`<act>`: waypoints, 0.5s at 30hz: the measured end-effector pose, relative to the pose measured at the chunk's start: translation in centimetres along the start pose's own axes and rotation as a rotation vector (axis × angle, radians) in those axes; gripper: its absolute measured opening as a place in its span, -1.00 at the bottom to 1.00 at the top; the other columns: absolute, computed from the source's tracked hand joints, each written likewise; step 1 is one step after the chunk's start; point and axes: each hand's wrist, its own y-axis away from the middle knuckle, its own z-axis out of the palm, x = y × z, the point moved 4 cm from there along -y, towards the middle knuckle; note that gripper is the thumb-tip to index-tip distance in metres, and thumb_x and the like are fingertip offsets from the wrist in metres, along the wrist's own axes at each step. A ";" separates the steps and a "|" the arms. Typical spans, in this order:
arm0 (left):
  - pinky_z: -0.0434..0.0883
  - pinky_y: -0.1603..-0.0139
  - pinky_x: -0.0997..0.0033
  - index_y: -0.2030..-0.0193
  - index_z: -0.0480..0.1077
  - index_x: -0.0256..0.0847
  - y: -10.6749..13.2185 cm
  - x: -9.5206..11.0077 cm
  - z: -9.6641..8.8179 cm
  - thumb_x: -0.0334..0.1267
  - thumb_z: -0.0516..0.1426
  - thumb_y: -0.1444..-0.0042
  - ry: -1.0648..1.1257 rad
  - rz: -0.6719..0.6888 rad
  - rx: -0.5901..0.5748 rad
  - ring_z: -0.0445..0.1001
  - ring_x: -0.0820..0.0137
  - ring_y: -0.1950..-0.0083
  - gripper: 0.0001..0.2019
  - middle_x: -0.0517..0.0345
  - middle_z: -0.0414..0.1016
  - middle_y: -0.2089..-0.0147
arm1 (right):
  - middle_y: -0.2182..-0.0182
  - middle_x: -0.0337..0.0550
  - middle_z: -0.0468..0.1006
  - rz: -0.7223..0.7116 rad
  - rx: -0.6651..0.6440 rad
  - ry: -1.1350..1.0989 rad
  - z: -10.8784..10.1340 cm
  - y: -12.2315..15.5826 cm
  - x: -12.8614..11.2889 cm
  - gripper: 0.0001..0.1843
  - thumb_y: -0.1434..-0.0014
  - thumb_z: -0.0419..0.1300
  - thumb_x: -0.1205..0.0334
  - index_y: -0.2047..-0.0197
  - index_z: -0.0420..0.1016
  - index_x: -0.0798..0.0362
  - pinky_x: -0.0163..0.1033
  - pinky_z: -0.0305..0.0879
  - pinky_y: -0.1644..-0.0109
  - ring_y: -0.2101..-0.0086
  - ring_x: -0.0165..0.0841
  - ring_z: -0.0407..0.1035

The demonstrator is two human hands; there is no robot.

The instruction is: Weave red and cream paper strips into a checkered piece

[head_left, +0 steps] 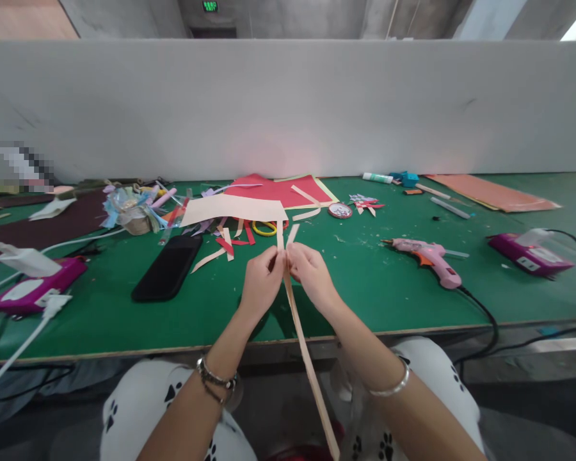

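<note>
My left hand (263,276) and my right hand (313,272) meet above the front part of the green table, thumbs and fingers pinched close together. Between them runs a long, narrow cream paper strip (310,365), gripped by both hands. Its long end hangs down past the table edge toward my lap, and short ends stick up beyond my fingertips. Just past the hands lies a wider cream paper sheet (235,209); whether the strip joins it I cannot tell. Small red and cream paper scraps (228,243) are scattered left of my hands.
A black phone (168,267) lies left, near a purple power strip (41,285). At right are a pink glue gun (427,256) with a cord and another purple power strip (530,253). Red paper (269,189) and a glue stick (377,178) lie by the grey partition (288,102).
</note>
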 end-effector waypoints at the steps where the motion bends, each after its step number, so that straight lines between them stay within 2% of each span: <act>1: 0.01 0.61 0.53 0.64 0.08 -0.21 0.0 0.0 0.0 -0.19 -0.09 -0.08 -0.001 -0.001 0.001 0.05 0.54 0.62 -0.69 0.33 0.05 0.68 | 0.71 -0.41 0.07 -0.035 -0.011 0.045 0.0 0.0 -0.1 -0.68 0.01 0.00 0.08 0.66 0.08 0.06 -0.40 -0.10 0.60 0.65 -0.57 -0.04; 4: 0.01 0.61 0.53 0.65 0.07 -0.20 0.1 0.0 0.0 -0.20 -0.08 -0.08 0.009 -0.011 0.015 0.04 0.54 0.61 -0.70 0.33 0.03 0.68 | 0.70 -0.40 0.08 -0.082 -0.011 0.116 -0.1 0.0 -0.3 -0.70 0.01 0.01 0.11 0.66 0.10 0.06 -0.40 -0.08 0.57 0.63 -0.56 -0.02; 8: 0.04 0.59 0.53 0.65 0.06 -0.19 0.1 0.1 -0.1 -0.15 -0.06 -0.05 0.070 -0.061 0.061 0.05 0.53 0.60 -0.69 0.32 0.03 0.67 | 0.76 -0.42 0.03 -0.044 -0.036 0.066 0.1 -0.1 -0.2 -0.67 -0.01 -0.02 0.12 0.69 0.05 0.05 -0.40 -0.12 0.61 0.68 -0.57 -0.07; 12: 0.08 0.60 0.54 0.65 0.04 -0.18 0.0 -0.3 -0.3 -0.12 -0.04 -0.05 0.156 -0.127 0.116 0.08 0.54 0.63 -0.68 0.34 0.05 0.69 | 0.80 -0.45 0.01 0.004 0.004 -0.003 0.2 0.0 0.0 -0.66 0.01 0.00 0.11 0.70 0.03 0.04 -0.40 -0.16 0.65 0.72 -0.59 -0.10; 15: 0.10 0.62 0.55 0.64 0.06 -0.18 -0.1 -0.6 -0.4 -0.13 -0.08 -0.07 0.206 -0.164 0.086 0.12 0.55 0.66 -0.68 0.34 0.09 0.71 | 0.81 -0.45 0.03 0.030 0.037 -0.033 0.2 0.1 0.0 -0.65 -0.01 -0.02 0.10 0.70 0.03 0.04 -0.41 -0.17 0.67 0.74 -0.60 -0.11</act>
